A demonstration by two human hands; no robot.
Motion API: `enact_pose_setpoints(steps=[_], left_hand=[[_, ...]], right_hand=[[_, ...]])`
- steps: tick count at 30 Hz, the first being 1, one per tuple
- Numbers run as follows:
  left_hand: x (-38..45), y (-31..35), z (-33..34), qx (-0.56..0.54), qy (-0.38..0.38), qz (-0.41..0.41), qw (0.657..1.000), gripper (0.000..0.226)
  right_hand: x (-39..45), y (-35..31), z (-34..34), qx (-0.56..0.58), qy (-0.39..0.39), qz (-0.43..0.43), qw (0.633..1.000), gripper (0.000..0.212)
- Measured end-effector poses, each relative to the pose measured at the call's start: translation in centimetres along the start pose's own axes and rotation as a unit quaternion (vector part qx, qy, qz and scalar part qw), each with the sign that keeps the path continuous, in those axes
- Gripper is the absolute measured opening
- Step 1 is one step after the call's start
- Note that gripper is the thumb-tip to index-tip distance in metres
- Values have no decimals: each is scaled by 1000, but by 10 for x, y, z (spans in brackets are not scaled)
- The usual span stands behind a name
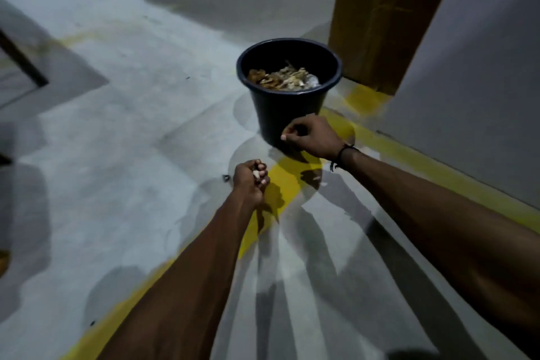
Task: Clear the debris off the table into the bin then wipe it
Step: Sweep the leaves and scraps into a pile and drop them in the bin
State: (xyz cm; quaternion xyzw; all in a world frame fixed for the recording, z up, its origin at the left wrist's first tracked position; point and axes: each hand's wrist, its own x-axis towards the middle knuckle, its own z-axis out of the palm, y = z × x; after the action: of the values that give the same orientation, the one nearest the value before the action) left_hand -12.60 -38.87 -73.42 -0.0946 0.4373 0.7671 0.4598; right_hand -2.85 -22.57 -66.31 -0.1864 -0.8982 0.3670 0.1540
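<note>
- Step: debris transfer to the bin [289,73], at 12 o'clock from both hands.
- Left hand [251,181] grip clamped on pale debris [256,175].
- Right hand [309,134] grip curled; contents cannot be told.
- Next: advance over the rim, then release.

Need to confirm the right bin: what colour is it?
Black, or very dark grey, bin, seen in the head view, with tan debris inside.

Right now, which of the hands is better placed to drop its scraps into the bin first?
The right hand, probably. It hangs against the front wall of the black bin, just below the rim, fingers curled. The left hand grips pale scraps but sits nearer the body, over the yellow floor line.
</note>
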Motion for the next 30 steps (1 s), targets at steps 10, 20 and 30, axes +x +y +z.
enact_pose_setpoints(steps=[10,20,30], left_hand=[[-12,69,-114,23,134,71,988,25],[-14,72,-148,127,153,26,980,27],[-6,75,-118,136,142,15,980,29]], right_hand=[[20,-38,121,-18,-120,-18,992,17],[28,-16,205,-106,-111,16,988,27],[38,-39,159,3,-86,-21,996,7]])
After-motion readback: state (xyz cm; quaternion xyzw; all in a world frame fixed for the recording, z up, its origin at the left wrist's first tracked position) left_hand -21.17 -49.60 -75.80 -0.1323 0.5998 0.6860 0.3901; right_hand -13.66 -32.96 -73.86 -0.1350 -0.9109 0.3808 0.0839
